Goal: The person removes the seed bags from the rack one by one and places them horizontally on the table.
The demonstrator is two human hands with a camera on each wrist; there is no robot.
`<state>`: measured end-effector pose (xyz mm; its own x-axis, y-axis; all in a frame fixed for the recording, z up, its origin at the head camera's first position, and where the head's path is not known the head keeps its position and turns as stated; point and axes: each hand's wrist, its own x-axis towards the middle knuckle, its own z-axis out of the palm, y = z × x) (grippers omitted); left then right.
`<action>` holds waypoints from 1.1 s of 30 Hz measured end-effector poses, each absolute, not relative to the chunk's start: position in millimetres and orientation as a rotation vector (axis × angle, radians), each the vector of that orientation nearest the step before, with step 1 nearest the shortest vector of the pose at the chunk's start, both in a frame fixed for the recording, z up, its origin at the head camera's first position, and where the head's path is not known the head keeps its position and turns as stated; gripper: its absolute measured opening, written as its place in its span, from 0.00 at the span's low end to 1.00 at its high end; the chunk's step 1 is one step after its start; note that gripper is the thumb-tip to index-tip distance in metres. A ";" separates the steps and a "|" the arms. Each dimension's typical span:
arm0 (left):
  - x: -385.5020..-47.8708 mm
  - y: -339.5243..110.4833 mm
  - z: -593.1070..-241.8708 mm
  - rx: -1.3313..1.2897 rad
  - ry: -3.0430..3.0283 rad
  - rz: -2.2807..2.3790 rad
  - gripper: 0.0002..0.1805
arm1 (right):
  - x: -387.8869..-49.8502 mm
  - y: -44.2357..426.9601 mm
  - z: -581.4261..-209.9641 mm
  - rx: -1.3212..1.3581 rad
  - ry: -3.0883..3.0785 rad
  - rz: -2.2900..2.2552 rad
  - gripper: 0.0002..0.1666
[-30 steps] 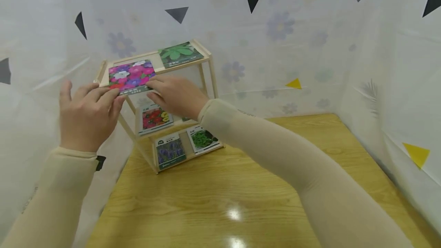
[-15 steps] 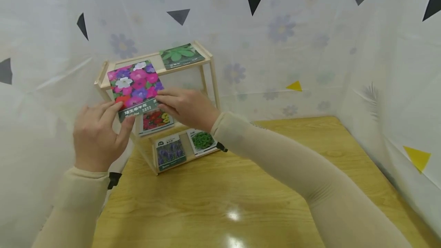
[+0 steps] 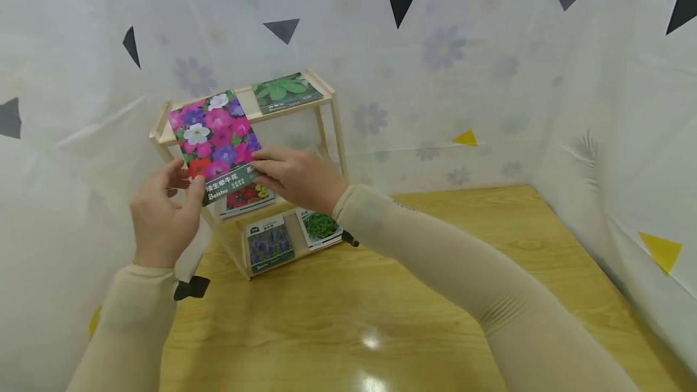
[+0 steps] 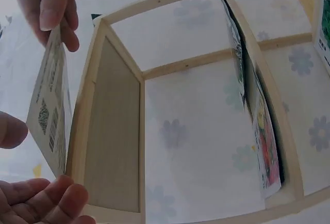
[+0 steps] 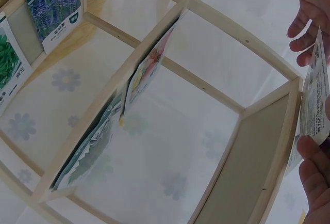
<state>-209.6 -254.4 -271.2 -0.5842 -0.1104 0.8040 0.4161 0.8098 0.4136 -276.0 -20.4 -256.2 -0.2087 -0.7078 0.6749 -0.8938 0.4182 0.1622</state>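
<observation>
A seed packet with pink, purple and white flowers is tilted over the front of the wooden rack's top shelf. Its back with a barcode shows in the left wrist view. My right hand pinches its lower right edge between thumb and fingers. At the lower left edge my left hand has its thumb by the front and its curled fingers by the back. In the left wrist view, the packet's near edge lies between the left thumb and the left fingers.
The wooden rack stands on a wood-grain table. A green-leaf packet lies top right. Below are a red-and-yellow flower packet, a lavender-coloured one and a leafy green one. A patterned white sheet hangs behind.
The flower packet has come forward and down from the top shelf, its lower part now over the front rail. Both hands moved toward me and down; the left hand's fingers curled more.
</observation>
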 end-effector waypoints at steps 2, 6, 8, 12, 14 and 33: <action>-212.2 -255.5 -268.7 -0.169 -2.124 -0.803 0.26 | -276.9 -19.9 -258.2 1.365 -1.999 0.360 0.20; -218.1 -256.6 -263.7 -0.080 -2.187 -0.966 0.29 | -278.2 -17.1 -263.6 1.370 -2.010 0.390 0.19; -219.8 -256.4 -262.8 -0.056 -2.203 -1.036 0.29 | -278.7 -16.0 -267.4 1.367 -1.997 0.387 0.19; -220.8 -255.4 -266.2 -0.073 -2.190 -1.134 0.27 | -279.5 -15.4 -276.5 1.361 -1.977 0.376 0.20; -220.3 -254.7 -270.1 -0.090 -2.181 -1.155 0.27 | -279.3 -15.5 -282.3 1.360 -1.972 0.397 0.22; -211.2 -257.9 -357.9 -0.226 -2.267 -1.031 0.24 | -255.9 -14.5 -385.3 1.262 -2.119 0.718 0.43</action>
<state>-211.2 -257.9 -357.9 -0.7867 -0.0986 0.6094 0.3944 0.6791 0.6191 -255.9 -14.5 -385.3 -0.3961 -0.5944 0.6999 -0.8974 0.4119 -0.1581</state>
